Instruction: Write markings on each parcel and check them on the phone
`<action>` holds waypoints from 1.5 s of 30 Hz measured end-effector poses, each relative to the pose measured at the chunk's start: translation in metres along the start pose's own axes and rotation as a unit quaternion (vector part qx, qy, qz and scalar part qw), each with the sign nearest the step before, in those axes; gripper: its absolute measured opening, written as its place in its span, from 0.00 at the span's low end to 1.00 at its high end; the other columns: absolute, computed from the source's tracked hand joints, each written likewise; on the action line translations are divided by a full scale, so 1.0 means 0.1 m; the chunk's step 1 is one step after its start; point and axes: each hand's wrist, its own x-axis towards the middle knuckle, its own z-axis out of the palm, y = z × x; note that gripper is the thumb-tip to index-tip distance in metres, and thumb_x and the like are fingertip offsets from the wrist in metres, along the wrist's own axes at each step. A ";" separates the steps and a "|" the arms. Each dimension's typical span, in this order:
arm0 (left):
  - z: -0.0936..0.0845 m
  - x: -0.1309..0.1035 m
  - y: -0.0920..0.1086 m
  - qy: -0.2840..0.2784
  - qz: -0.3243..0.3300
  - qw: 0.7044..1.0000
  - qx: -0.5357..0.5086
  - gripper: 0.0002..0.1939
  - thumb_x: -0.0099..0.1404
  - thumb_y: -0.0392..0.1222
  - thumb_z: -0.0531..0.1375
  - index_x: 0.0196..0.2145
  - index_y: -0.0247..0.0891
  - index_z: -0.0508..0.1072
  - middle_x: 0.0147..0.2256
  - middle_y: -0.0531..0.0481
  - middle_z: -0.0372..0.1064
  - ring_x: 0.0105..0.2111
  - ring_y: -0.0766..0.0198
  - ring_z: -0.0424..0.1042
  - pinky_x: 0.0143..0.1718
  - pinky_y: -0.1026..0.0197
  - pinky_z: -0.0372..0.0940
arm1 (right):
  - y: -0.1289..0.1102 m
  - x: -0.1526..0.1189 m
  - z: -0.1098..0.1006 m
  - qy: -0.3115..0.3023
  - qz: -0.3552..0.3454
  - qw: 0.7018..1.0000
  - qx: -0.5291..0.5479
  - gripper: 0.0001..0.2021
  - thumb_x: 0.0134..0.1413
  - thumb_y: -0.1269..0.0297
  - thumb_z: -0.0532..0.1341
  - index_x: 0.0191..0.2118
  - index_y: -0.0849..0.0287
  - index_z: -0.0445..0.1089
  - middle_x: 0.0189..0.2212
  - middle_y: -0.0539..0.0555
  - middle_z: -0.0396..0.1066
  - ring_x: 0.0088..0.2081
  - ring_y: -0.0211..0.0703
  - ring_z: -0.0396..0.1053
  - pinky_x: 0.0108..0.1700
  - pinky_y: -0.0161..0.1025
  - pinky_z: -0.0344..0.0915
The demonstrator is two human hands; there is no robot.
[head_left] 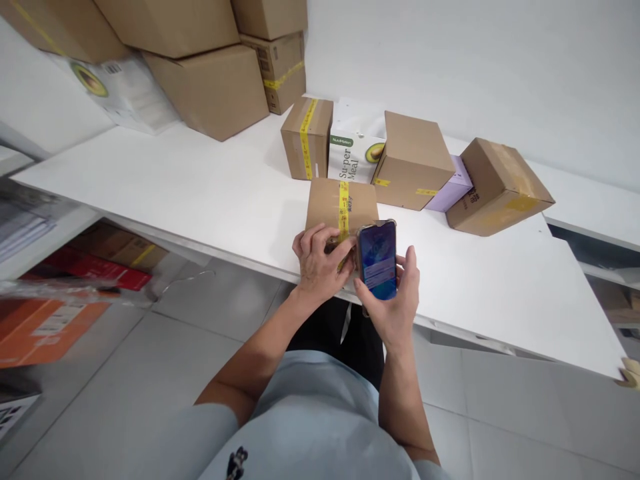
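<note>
A smartphone [377, 261] with a lit blue screen is in my right hand [395, 303], fingers and thumb wrapped round its sides. Just left of it, my left hand [320, 267] has its fingers bent and drawn together at the near side of a small cardboard box [325, 200]. Something small and dark with a bit of yellow shows between those fingers, too hidden to name. Yellow printed tape runs down the middle of this box, which rests near the front edge of the white table [225, 193].
Behind stand a taped carton [295, 150], a white Super Meal box [365, 127], a larger carton [417, 153], a purple box [450, 190] and a tilted-looking carton [495, 187]. Several cartons [215, 87] are stacked back left. An orange box [50, 333] lies lower left.
</note>
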 end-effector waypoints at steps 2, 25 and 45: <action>-0.01 0.01 0.02 0.005 -0.002 1.000 0.004 0.13 0.62 0.39 0.62 0.45 0.48 0.78 0.48 0.44 0.67 0.57 0.49 0.61 0.59 0.45 0.54 | 0.08 0.02 -0.05 0.000 0.061 0.998 -0.008 0.51 0.49 0.48 0.68 0.72 0.52 0.41 0.55 0.62 0.63 0.53 0.52 0.68 0.53 0.54 0.70; -0.05 0.02 0.03 -0.024 -0.013 0.999 -0.020 0.16 0.61 0.38 0.63 0.48 0.48 0.77 0.49 0.43 0.68 0.58 0.48 0.61 0.61 0.43 0.53 | 0.46 0.42 -0.08 -0.117 0.228 0.943 -0.211 0.38 0.58 0.46 0.60 0.69 0.60 0.56 0.64 0.72 0.55 0.64 0.69 0.57 0.61 0.64 0.60; -0.11 -0.05 -0.10 -0.078 -0.248 0.898 -0.355 0.27 0.75 0.58 0.48 0.63 0.45 0.68 0.64 0.43 0.62 0.67 0.56 0.58 0.67 0.50 0.59 | 0.13 0.31 0.00 -0.041 -0.005 0.992 0.121 0.41 0.50 0.42 0.66 0.65 0.52 0.53 0.63 0.65 0.51 0.66 0.58 0.55 0.56 0.57 0.70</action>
